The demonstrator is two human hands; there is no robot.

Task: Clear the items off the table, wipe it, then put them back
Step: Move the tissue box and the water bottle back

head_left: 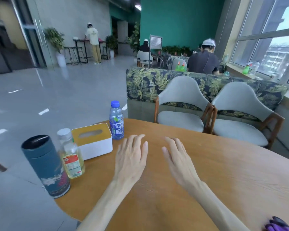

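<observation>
Our left hand (132,155) and right hand (178,157) lie open, empty, on the table (223,172). The blue bottle (116,120), tissue box (93,140), oil bottle (72,155) and canister (45,165) stand to their left.

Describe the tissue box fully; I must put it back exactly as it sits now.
The tissue box is a white rectangular box, plastic by its look, with a mustard-yellow lid that has an oval slot; no tissue sticks out. It sits flat near the table's left edge, behind the oil bottle and beside the blue drink bottle. Whether it touches either is unclear. Neither hand is on it.
</observation>
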